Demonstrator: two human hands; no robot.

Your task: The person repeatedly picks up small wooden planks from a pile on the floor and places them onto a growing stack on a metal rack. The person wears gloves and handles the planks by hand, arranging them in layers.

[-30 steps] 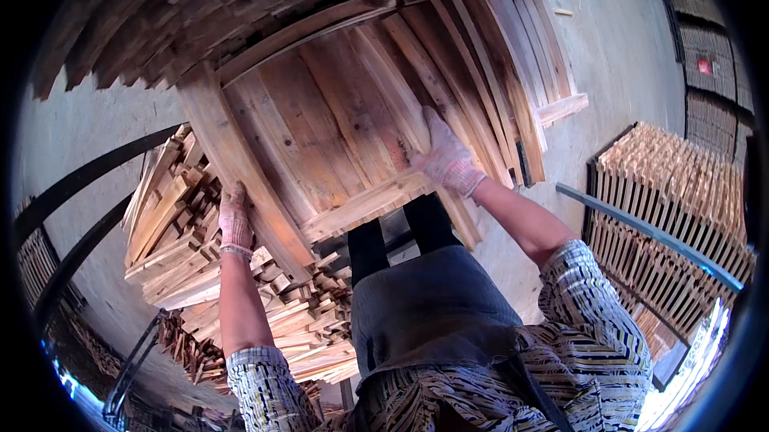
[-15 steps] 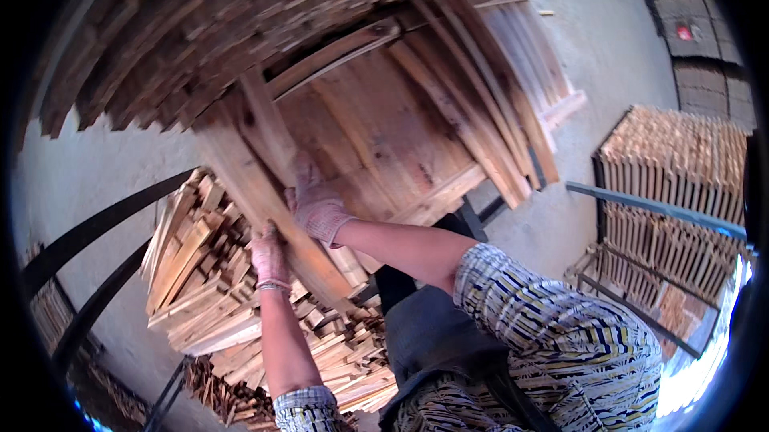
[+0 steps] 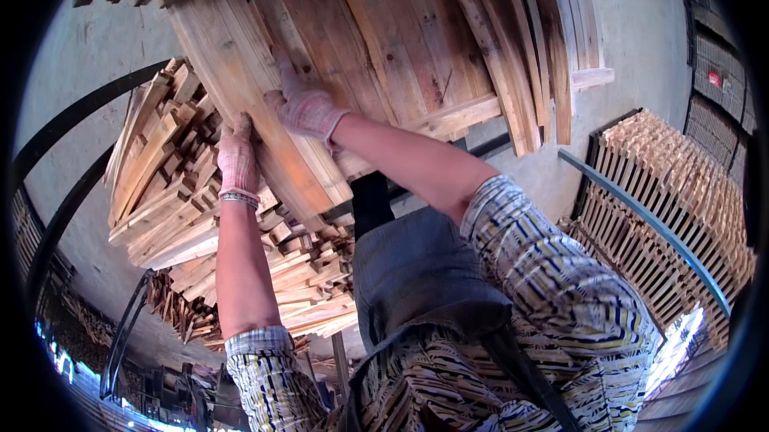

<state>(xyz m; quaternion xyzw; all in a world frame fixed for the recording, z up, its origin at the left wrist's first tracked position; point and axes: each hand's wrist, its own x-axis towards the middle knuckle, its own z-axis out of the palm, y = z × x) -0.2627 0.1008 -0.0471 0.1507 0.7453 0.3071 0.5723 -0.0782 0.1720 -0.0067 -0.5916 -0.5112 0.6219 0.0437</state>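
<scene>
Wide wooden boards (image 3: 232, 40) lie slanted at the left side of a low wooden stack, and the top one reaches toward my body. My left hand (image 3: 238, 161), in a pale pinkish knit glove, grips the left edge of these boards. From the right, my right hand (image 3: 311, 116), gloved alike, holds the top board's right edge, its thumb over the face and a finger stretched along the side. The fingers' undersides are hidden. Right of the hands, planks (image 3: 400, 40) lie side by side, with a crosswise wooden strip (image 3: 456, 118) at their near end.
Below left is a heap of short wood offcuts (image 3: 172, 184) between curved dark metal bars (image 3: 72, 132). Loose narrow slats (image 3: 521, 48) lie along the stack's right side. On the right stands a large pile of stacked sticks (image 3: 665, 192) behind a blue-grey metal bar (image 3: 649, 208).
The view has tilted down and the scene shifted up. Another board face now shows between my hands. Both hands remain on the boards' edges, the right one with a finger more outstretched.
</scene>
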